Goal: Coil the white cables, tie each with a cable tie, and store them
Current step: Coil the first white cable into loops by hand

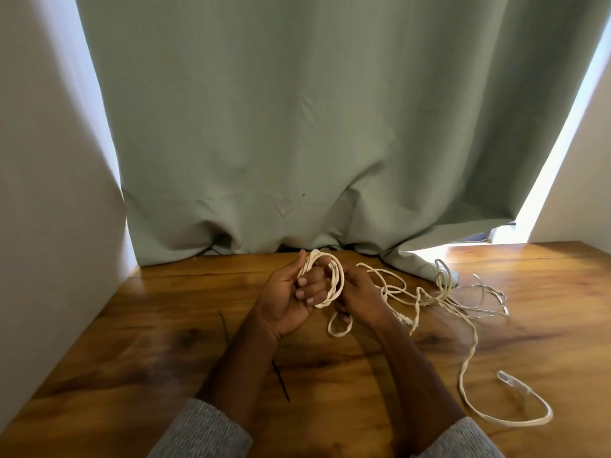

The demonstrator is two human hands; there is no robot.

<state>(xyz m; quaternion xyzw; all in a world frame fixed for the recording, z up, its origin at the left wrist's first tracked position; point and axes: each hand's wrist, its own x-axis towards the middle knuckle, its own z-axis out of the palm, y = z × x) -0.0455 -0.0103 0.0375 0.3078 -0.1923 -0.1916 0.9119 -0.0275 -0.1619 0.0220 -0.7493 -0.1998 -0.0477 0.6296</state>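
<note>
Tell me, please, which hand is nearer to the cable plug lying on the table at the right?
The right hand. It sits beside the loose cable, with the cable plug lying further right and nearer the viewer. The left hand, holding the coil, lies beyond the right hand, further left.

two black cable ties [280, 380], tangled white cables [429, 297]

Sage-green curtain [297, 127] behind wooden table [132, 342], pale walls [39, 160] either side, daylight at its edges.

Coil [325, 280] between both hands, loose cable [439, 297] right, on table [132, 342]
</note>
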